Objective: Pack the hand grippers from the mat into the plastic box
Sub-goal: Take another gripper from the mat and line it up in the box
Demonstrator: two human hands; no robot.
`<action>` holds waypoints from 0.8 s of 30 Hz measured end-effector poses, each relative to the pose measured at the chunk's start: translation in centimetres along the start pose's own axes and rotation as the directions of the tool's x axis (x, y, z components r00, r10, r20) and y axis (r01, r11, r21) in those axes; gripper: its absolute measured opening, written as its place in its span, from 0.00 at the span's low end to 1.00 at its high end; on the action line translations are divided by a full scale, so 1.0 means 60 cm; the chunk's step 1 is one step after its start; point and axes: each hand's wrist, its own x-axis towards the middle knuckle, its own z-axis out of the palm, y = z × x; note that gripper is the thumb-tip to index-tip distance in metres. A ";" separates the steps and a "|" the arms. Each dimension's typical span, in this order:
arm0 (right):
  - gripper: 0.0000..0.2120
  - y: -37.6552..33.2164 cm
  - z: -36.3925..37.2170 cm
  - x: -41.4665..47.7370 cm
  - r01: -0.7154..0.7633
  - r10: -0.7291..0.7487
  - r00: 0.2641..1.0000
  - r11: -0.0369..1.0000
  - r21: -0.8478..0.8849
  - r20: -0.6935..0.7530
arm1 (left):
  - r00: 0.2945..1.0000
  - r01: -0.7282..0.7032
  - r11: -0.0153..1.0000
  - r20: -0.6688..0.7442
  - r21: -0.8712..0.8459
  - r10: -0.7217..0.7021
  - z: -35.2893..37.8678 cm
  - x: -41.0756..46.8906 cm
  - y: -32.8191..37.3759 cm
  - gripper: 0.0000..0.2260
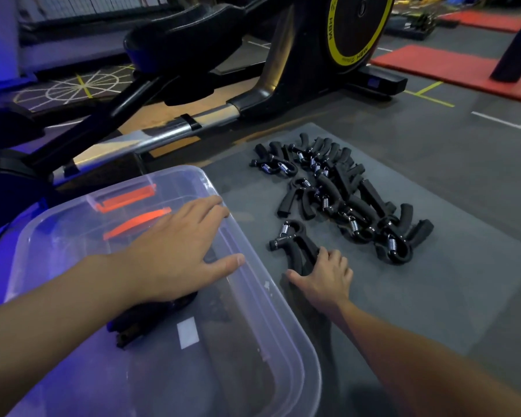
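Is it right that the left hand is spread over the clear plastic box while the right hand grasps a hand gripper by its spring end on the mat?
Not quite. In the head view the right hand holds the hand gripper by its foam handles; the spring end points away, free. The left hand is indeed spread over the clear plastic box, and the gripper does lie on the mat.

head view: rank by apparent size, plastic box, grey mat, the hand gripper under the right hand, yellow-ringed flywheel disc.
1. plastic box, though it is nearest the camera, so unsure against the mat
2. grey mat
3. yellow-ringed flywheel disc, cropped at the top edge
4. hand gripper under the right hand
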 end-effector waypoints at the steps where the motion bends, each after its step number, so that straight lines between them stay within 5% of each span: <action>1: 0.44 0.007 -0.003 -0.007 0.011 -0.011 1.000 1.000 -0.006 0.005 | 1.000 -0.003 1.000 -0.005 -0.009 0.003 -0.003 -0.002 0.004 0.38; 10: 0.45 0.014 -0.026 -0.026 0.044 -0.041 0.997 0.998 -0.045 0.070 | 0.998 -0.057 0.998 0.010 -0.032 0.057 -0.003 -0.011 0.041 0.35; 18: 0.28 0.002 -0.071 -0.022 -0.029 -0.022 0.990 0.936 0.350 0.141 | 0.999 -0.044 0.997 0.029 -0.070 0.046 -0.005 -0.011 0.037 0.32; 24: 0.23 -0.016 -0.130 -0.018 -0.087 0.041 0.991 0.917 0.389 0.124 | 1.000 -0.031 0.994 -0.008 -0.104 0.030 -0.026 -0.015 0.037 0.34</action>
